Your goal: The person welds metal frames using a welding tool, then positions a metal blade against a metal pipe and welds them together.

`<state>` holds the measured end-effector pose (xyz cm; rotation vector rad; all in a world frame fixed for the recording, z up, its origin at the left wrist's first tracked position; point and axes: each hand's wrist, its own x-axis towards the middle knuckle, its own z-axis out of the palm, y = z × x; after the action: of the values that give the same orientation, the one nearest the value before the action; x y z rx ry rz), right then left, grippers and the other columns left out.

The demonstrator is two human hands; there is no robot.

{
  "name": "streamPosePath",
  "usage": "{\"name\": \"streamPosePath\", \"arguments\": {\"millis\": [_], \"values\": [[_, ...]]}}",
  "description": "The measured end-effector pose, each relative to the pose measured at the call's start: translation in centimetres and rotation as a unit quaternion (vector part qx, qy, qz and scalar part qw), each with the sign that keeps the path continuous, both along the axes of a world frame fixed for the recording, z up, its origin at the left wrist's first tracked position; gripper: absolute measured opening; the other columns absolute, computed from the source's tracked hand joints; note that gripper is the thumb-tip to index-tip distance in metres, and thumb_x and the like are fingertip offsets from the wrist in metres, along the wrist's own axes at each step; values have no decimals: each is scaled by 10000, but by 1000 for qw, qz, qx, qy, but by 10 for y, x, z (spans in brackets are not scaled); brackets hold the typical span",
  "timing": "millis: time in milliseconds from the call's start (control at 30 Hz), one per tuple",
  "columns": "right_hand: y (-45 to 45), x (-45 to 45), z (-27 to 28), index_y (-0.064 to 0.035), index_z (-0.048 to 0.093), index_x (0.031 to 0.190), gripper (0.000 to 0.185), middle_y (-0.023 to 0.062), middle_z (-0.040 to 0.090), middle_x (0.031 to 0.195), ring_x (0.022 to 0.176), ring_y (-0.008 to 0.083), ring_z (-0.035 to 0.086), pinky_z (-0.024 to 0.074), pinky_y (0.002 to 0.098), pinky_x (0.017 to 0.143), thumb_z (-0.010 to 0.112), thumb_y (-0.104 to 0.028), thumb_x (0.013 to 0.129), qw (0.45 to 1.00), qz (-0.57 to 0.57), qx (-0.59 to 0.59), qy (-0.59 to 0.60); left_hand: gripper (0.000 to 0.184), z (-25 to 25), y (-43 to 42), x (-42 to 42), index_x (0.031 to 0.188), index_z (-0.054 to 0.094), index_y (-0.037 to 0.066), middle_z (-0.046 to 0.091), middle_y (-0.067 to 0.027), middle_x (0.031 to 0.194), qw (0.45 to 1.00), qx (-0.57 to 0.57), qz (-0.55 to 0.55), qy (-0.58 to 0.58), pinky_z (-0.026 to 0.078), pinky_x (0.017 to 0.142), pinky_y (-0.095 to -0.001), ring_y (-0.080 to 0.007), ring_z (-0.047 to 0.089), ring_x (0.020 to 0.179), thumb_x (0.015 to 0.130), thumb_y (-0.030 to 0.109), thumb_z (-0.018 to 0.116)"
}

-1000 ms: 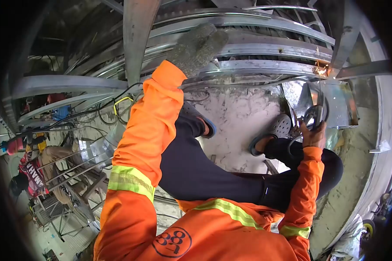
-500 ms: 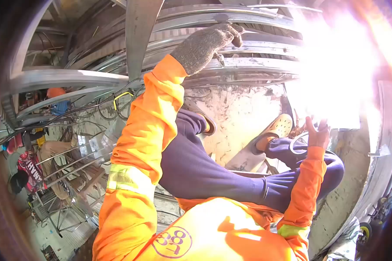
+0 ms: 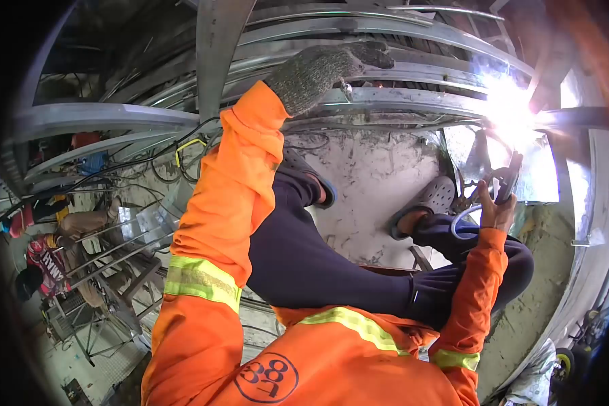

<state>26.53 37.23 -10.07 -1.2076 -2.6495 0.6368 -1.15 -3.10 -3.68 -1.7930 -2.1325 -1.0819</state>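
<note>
My left hand [image 3: 325,73], in a grey knitted glove, is over curved metal bars [image 3: 413,101] at the top of the view. Its fingers reach to the right, slightly bent, with the thumb apart. A small shiny bit shows beside the thumb; I cannot tell what it is. Bare, my right hand [image 3: 497,211] is closed round the dark handle of a welding torch [image 3: 508,181], pointing up. A pale cable [image 3: 459,223] loops beside that hand. Just beyond the torch, a bright arc [image 3: 513,111] glares at the bars' right end and hides the contact point.
A wide upright metal piece [image 3: 216,54] stands left of my glove. Dark cables [image 3: 142,162] run along the left. Another person in a red top [image 3: 47,265] is at the lower left, near a metal frame [image 3: 125,243]. My clog-shod feet [image 3: 430,203] rest on the stained floor.
The white glare has shrunk to a small arc, so the torch and the bars' right end now show. Both hands have stayed nearly in place.
</note>
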Motion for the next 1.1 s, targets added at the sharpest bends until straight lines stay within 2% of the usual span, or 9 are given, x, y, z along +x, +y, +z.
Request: {"name": "streamPosePath", "arguments": {"millis": [333,400,633,667,767,867,933,967,1100], "values": [[-3,1,5,3,595,1022,692,133,656,886,821,258,631,493,375,794,818,-557,683,997,-10,33,-70,486,-4,-5,0,1251,558,1,571,-156,1279,990,-131,41,30,407,1048,-406,-344,524,1188,778,-95,501],[-13,-1,15,5,598,1010,704,132,661,890,824,267,638,493,379,795,821,-569,670,998,-30,-13,51,484,-3,-4,2,1251,559,1,573,-156,1277,992,-121,28,21,408,1046,-408,-346,526,1185,780,-94,500],[-6,-3,10,3,602,1004,742,128,648,868,834,277,629,490,389,793,805,-617,650,999,-25,-19,15,460,11,12,7,1252,561,0,582,-154,1267,999,-28,-18,29,410,1042,-416,-348,539,1169,803,-72,491],[-5,-1,12,3,602,1003,740,128,644,865,826,277,624,489,392,791,802,-617,653,999,-33,-24,-20,290,10,13,9,1159,615,50,617,-169,1206,999,-18,22,37,483,940,-421,-354,584,1103,882,26,533],[-9,1,15,-2,603,1008,724,133,644,872,811,283,621,490,395,790,807,-602,658,999,-32,-27,-8,303,12,13,10,1168,611,53,616,-166,1209,997,-7,-12,-77,480,946,-421,-356,581,1106,873,38,547],[-7,3,9,-4,606,1015,715,139,659,890,824,286,636,494,390,792,814,-589,660,1000,-26,9,7,313,12,10,10,1179,604,52,615,-165,1212,1000,5,-1,11,480,947,-414,-355,582,1104,871,41,551],[-10,0,12,-4,607,1018,710,141,667,897,831,286,644,496,387,792,817,-581,662,999,-19,47,18,490,23,7,15,1259,571,35,570,-147,1285,988,-140,48,51,396,1064,-424,-329,521,1204,783,-67,513],[-11,0,17,-1,608,1020,709,145,672,899,837,287,649,498,384,792,817,-577,664,999,-32,14,12,545,24,19,15,1275,564,48,566,-135,1292,999,-2,-46,-24,395,1066,-423,-319,510,1223,747,-80,528],[-5,-2,11,-2,612,1024,703,136,672,870,813,268,645,499,379,781,821,-568,662,999,-40,-20,20,534,3,3,6,1271,576,53,585,-114,1277,994,-66,19,86,403,1055,-425,-313,537,1197,751,-61,537]]}}
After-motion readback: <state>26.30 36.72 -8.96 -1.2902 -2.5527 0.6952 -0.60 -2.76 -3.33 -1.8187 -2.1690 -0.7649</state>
